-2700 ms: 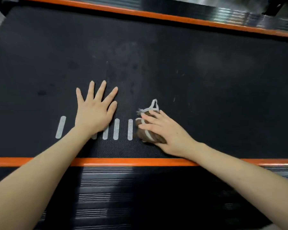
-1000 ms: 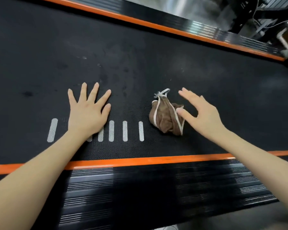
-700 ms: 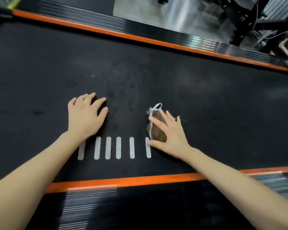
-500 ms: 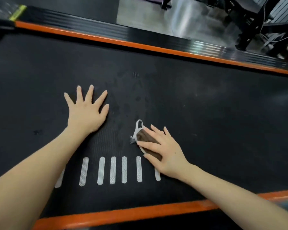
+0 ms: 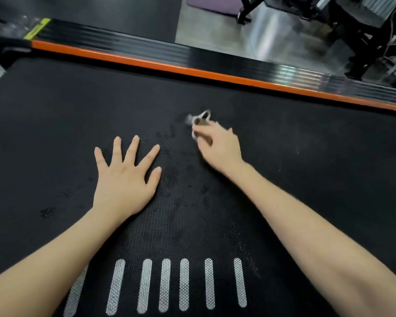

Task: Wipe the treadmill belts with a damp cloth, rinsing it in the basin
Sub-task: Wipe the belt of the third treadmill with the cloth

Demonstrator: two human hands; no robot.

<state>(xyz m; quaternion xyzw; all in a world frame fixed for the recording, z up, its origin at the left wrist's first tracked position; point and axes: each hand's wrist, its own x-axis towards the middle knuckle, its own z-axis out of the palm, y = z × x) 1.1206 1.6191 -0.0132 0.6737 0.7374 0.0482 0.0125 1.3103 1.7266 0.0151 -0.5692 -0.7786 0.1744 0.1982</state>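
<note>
Pressing our left hand [image 5: 126,179] flat, fingers spread, on the treadmill belt [image 5: 55,124], we curl our blurred right hand [image 5: 220,147] round the bunched cloth [image 5: 200,118] — only its white-trimmed end shows beyond the fingertips, toward the orange rail [image 5: 215,75].

The cloth [image 5: 196,121] is almost wholly hidden under the right hand [image 5: 217,146]. Only a blurred loop of its white trim shows just beyond the fingers [image 5: 212,130], which are so smeared by motion that a pinch cannot be told from a press. Well behind the fingers, the leftmost white stripe [image 5: 74,291] is partly covered by the left forearm [image 5: 44,266], which runs off the bottom and left edges, as the right forearm [image 5: 318,236] runs off the bottom and right. Far beyond the fingers, the ribbed side rail [image 5: 215,62] is streaked with blur, and the dark gym frame [image 5: 364,42] is cut by the top and right edges.
</note>
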